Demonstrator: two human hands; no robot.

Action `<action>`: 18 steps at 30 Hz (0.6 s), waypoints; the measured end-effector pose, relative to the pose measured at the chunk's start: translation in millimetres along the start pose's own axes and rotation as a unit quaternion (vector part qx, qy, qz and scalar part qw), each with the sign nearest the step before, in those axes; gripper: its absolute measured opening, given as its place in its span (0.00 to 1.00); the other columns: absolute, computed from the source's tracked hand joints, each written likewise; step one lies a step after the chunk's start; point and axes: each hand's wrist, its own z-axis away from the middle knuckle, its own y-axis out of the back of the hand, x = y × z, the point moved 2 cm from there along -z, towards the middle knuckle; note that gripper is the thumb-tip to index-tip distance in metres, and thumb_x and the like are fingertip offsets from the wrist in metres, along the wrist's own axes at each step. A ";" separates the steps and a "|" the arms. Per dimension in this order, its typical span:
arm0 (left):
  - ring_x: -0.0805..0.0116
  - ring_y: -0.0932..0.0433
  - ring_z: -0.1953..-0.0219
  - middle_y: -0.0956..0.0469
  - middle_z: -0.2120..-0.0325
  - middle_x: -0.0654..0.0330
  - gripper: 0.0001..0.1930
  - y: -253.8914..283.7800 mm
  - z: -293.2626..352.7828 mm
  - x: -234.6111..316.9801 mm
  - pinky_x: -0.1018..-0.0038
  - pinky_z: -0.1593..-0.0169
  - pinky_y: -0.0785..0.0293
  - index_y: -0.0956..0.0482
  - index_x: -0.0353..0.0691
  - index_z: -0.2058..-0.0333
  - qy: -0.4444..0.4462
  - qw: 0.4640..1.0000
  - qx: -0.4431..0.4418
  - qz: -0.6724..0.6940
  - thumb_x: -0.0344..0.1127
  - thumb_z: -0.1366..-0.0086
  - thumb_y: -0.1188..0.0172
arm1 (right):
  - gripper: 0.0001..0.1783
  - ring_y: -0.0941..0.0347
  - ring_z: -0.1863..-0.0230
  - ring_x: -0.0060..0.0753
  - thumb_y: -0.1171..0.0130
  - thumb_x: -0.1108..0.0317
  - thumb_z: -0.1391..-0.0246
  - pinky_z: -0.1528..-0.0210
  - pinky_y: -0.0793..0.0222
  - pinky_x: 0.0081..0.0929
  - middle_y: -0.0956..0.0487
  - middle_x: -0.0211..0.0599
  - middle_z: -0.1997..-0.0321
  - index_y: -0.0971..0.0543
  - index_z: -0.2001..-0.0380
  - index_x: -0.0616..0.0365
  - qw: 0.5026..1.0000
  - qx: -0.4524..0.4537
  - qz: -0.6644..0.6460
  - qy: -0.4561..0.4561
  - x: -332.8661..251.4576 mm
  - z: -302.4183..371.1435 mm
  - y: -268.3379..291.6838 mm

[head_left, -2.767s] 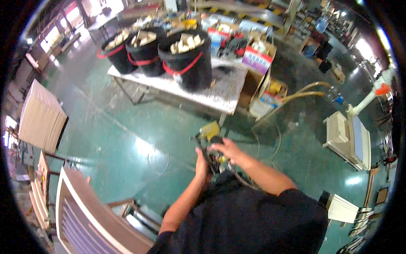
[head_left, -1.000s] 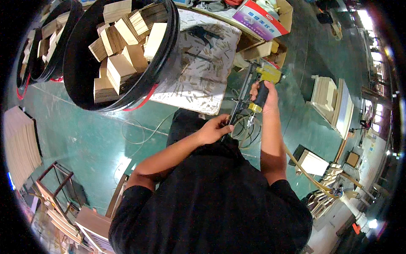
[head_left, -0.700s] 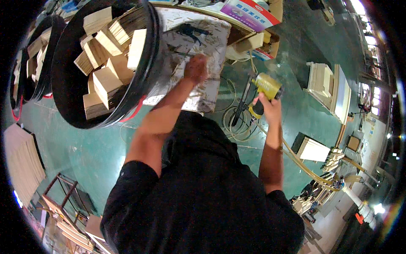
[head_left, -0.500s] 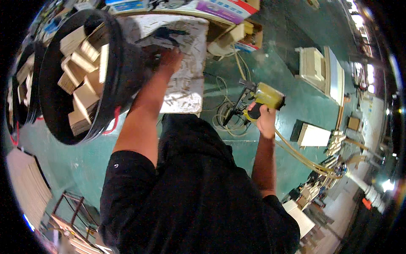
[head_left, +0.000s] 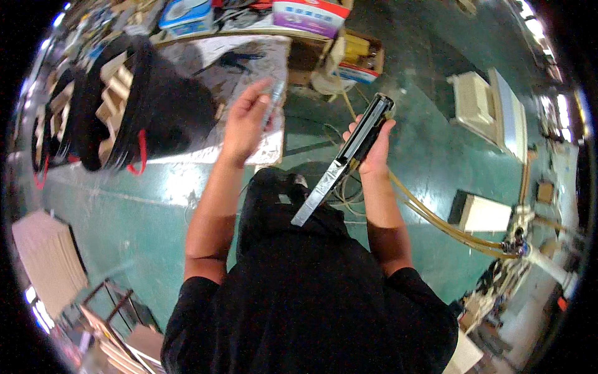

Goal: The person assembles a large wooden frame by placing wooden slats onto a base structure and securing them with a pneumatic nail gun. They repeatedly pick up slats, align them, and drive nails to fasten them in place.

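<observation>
My right hand [head_left: 376, 149] grips a pneumatic nail gun [head_left: 363, 132], turned so its long magazine faces up. The magazine's silvery slide [head_left: 319, 193] is drawn out toward my body. In my left hand [head_left: 245, 128], thumb and fingers pinch a thin silvery strip of fasteners [head_left: 275, 103], whether nails or staples I cannot tell. The strip is held above the worktable [head_left: 273, 140], apart from the gun. A dark tool or glove [head_left: 238, 60], too unclear to name, lies on the table's marked white top.
Black buckets [head_left: 128, 128] with wood blocks [head_left: 115, 93] stand at the left. Yellow air hoses [head_left: 436, 224] run from the gun toward the right. Boxes [head_left: 311, 17] line the table's far side. White panels [head_left: 489, 213] and a cabinet-like piece [head_left: 476, 103] sit on the floor at right.
My left hand has come back from the tabletop with the silvery strip. The nail gun has been turned over and brought inward, and its magazine slide now shows drawn out.
</observation>
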 end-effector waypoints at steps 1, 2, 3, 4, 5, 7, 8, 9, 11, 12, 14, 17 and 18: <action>0.79 0.28 0.72 0.22 0.67 0.67 0.16 -15.4 19.8 5.6 0.78 0.69 0.30 0.23 0.41 0.41 0.008 1.000 0.012 0.000 0.34 0.24 0.44 | 0.46 0.29 0.73 0.34 0.56 0.17 0.45 0.71 0.28 0.34 0.24 0.32 0.70 0.22 0.56 0.52 0.996 -0.075 -0.018 -0.034 5.7 -2.8 -2.5; 0.79 0.28 0.71 0.22 0.67 0.68 0.15 -28.8 36.7 12.6 0.79 0.70 0.31 0.22 0.41 0.42 0.049 0.999 0.016 0.010 0.36 0.24 0.44 | 0.46 0.28 0.72 0.34 0.57 0.17 0.45 0.71 0.27 0.36 0.24 0.32 0.70 0.22 0.55 0.52 0.986 -0.150 -0.038 -0.067 11.7 -7.5 -2.4; 0.79 0.28 0.71 0.23 0.67 0.68 0.15 -38.3 51.7 18.0 0.79 0.71 0.32 0.21 0.41 0.43 0.090 0.996 0.018 0.020 0.37 0.24 0.43 | 0.46 0.27 0.72 0.35 0.57 0.16 0.45 0.70 0.26 0.37 0.23 0.32 0.69 0.22 0.55 0.52 0.968 -0.222 -0.060 -0.099 20.1 -10.2 -4.6; 0.81 0.29 0.71 0.23 0.67 0.69 0.14 -43.6 64.7 21.4 0.80 0.71 0.33 0.19 0.41 0.46 0.077 0.996 -0.022 0.046 0.39 0.26 0.41 | 0.46 0.25 0.70 0.36 0.57 0.17 0.44 0.69 0.25 0.37 0.21 0.34 0.67 0.22 0.55 0.52 0.966 -0.218 -0.068 -0.119 29.7 -11.8 -6.0; 0.80 0.28 0.69 0.22 0.66 0.68 0.13 -50.3 76.2 28.6 0.79 0.69 0.30 0.18 0.40 0.48 0.072 0.996 -0.015 0.044 0.35 0.28 0.38 | 0.46 0.23 0.68 0.37 0.57 0.18 0.43 0.68 0.23 0.37 0.20 0.35 0.65 0.21 0.55 0.53 0.965 -0.211 -0.073 -0.140 37.3 -11.3 -6.9; 0.82 0.28 0.69 0.21 0.66 0.67 0.14 -59.3 90.3 31.4 0.82 0.70 0.31 0.18 0.40 0.48 -0.086 0.990 -0.009 -0.115 0.28 0.31 0.35 | 0.45 0.20 0.65 0.37 0.58 0.20 0.40 0.65 0.21 0.35 0.18 0.36 0.62 0.21 0.54 0.55 0.958 -0.207 -0.084 -0.180 48.3 3.8 -26.7; 0.79 0.26 0.67 0.21 0.65 0.65 0.16 -65.0 96.5 32.9 0.77 0.66 0.26 0.19 0.37 0.48 -0.149 0.967 0.022 -0.205 0.25 0.34 0.34 | 0.45 0.19 0.64 0.36 0.60 0.22 0.38 0.63 0.20 0.33 0.17 0.37 0.61 0.21 0.53 0.56 0.954 -0.207 -0.092 -0.195 49.3 18.1 -43.2; 0.73 0.23 0.67 0.22 0.66 0.61 0.16 -67.4 104.6 39.5 0.73 0.63 0.23 0.19 0.35 0.48 -0.181 0.935 0.029 -0.304 0.27 0.35 0.34 | 0.44 0.20 0.66 0.34 0.59 0.22 0.38 0.64 0.22 0.31 0.18 0.34 0.64 0.22 0.54 0.55 0.956 -0.213 -0.057 -0.192 57.3 21.5 -49.1; 0.69 0.22 0.67 0.22 0.67 0.56 0.16 -75.3 119.9 52.9 0.73 0.64 0.24 0.19 0.36 0.50 -0.228 0.888 0.056 -0.395 0.26 0.37 0.33 | 0.40 0.23 0.71 0.29 0.57 0.23 0.38 0.67 0.24 0.27 0.20 0.29 0.70 0.22 0.57 0.52 0.961 -0.215 0.007 -0.172 67.5 27.1 -60.3; 0.68 0.23 0.68 0.23 0.67 0.55 0.16 -73.1 126.5 54.1 0.73 0.64 0.24 0.19 0.36 0.50 -0.231 0.884 0.082 -0.398 0.26 0.38 0.34 | 0.40 0.24 0.72 0.29 0.61 0.23 0.37 0.69 0.26 0.29 0.22 0.29 0.70 0.23 0.57 0.51 0.962 -0.199 0.025 -0.187 73.4 30.6 -66.5; 0.65 0.23 0.69 0.23 0.67 0.54 0.15 -64.7 142.3 49.6 0.73 0.65 0.25 0.19 0.37 0.51 -0.245 0.872 0.146 -0.397 0.25 0.38 0.34 | 0.40 0.24 0.72 0.29 0.62 0.24 0.36 0.69 0.26 0.29 0.22 0.29 0.71 0.23 0.58 0.51 0.941 -0.253 0.015 -0.224 80.7 48.1 -74.2; 0.65 0.24 0.70 0.23 0.68 0.55 0.14 -55.2 169.6 51.6 0.72 0.65 0.26 0.19 0.37 0.52 -0.259 0.859 0.215 -0.385 0.25 0.37 0.35 | 0.39 0.24 0.71 0.30 0.58 0.23 0.38 0.68 0.26 0.30 0.21 0.29 0.70 0.23 0.57 0.51 0.920 -0.334 0.048 -0.200 88.8 73.6 -81.8; 0.64 0.25 0.71 0.24 0.68 0.55 0.12 -53.3 177.9 55.4 0.71 0.65 0.26 0.19 0.37 0.54 -0.262 0.861 0.230 -0.372 0.25 0.37 0.35 | 0.39 0.24 0.70 0.30 0.56 0.24 0.38 0.67 0.26 0.31 0.20 0.30 0.69 0.23 0.57 0.51 0.912 -0.360 0.060 -0.185 89.9 81.0 -85.2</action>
